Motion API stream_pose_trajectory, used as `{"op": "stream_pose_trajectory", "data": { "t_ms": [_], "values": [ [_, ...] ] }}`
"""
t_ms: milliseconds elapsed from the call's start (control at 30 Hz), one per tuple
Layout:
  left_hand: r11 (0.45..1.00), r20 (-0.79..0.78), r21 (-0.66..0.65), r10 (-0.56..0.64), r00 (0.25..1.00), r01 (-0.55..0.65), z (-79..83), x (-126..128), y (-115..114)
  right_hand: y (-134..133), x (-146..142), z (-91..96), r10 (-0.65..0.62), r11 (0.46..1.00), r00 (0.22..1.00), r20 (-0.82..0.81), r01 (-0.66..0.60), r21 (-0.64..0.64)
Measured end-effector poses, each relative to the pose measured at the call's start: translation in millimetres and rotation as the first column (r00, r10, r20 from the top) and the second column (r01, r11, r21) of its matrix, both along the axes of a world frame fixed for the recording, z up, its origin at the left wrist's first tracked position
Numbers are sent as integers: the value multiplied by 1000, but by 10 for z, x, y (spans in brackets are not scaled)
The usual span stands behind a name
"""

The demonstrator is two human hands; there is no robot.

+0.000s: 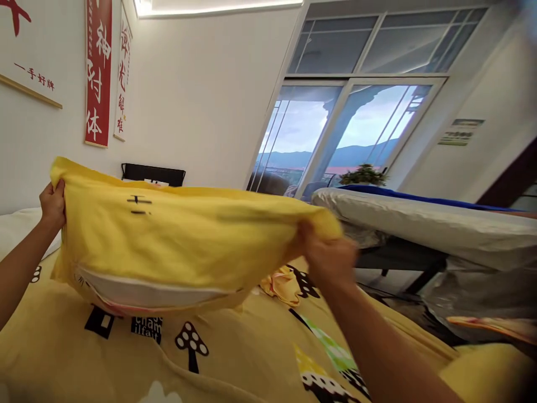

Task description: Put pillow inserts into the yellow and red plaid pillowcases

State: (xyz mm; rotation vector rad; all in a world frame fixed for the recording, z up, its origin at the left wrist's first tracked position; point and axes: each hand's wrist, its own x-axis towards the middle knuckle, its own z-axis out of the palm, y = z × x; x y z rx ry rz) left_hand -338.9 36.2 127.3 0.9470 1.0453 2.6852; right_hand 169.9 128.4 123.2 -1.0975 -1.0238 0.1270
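Observation:
A yellow pillowcase (176, 240) with a pillow inside hangs stretched between my two hands above the bed. My left hand (53, 204) is closed on its upper left corner. At the upper right corner my right hand (329, 254), somewhat smeared by motion, grips the cloth. Along the lower side the case gapes, and the white pillow (155, 295) shows through the opening. Beneath lies a yellow sheet (235, 358) printed with mushrooms and other shapes. A crumpled orange-yellow cloth (283, 284) rests on the bed beside my right hand.
A plastic-wrapped mattress (419, 224) lies on a dark frame at the right. Scrolls with writing (98, 73) hang on the left wall. A black chair back (153, 174) stands behind the bed. Sliding glass doors (335, 134) and a green plant (364, 175) are farther back.

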Motion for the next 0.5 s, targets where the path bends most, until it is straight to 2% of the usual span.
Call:
{"op": "stream_pose_trajectory", "data": {
  "t_ms": [67,167,200,267,367,433,500],
  "values": [
    [999,-27,10,31,999,-31,20,17,-57,12,-46,-23,28,995,982,-185,-10,95],
    [999,23,-5,34,999,-33,-3,42,-158,10,-105,-84,244,969,906,-346,-212,130],
    [999,54,-39,-9,999,11,-33,37,-190,7,-111,-109,302,953,874,-380,-275,126],
    [976,101,-118,-169,980,180,-127,-12,-248,-1,-89,-160,364,930,817,-447,-344,127],
    [869,143,-241,-407,902,431,-315,-172,-325,-25,16,-218,439,861,753,-491,-509,-11],
    [804,138,-358,-457,879,474,-424,-284,-375,-54,100,-225,470,780,733,-491,-605,-157],
    [770,98,-435,-476,874,468,-487,-342,-424,-84,156,-212,501,705,717,-485,-663,-252]
  ]
}}
